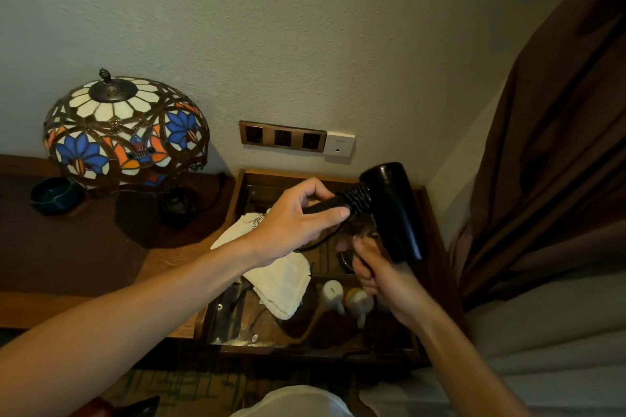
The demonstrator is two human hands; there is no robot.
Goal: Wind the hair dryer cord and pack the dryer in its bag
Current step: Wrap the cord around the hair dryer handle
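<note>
Holding the one black hair dryer (394, 210) up over the open wooden tray (437, 223) by the wall, the person has both hands busy with it: the left hand (298, 223) is curled around the handle just below the turns of black cord (355, 201) already wound there, fingers closed on it, and the right hand (376, 267) sits lower, under the barrel, fisted around what seems to be the loose run of the cord, though that spot is too dark to be sure. One cream cloth bag (281, 278) lies crumpled across the tray's left edge, beneath the left wrist, with some printed lettering on it. Two small white bottles (345, 298) lie side by side in the tray, just beside the right hand. On the wall above sit three dark sockets in one brown frame (283, 136), with one white plate (338, 144) touching its right end. One stained-glass lamp (125, 132) stands on the desk to the left, one dark green dish (56, 195) beside it, and one brown curtain (555, 145) hangs at the right
</note>
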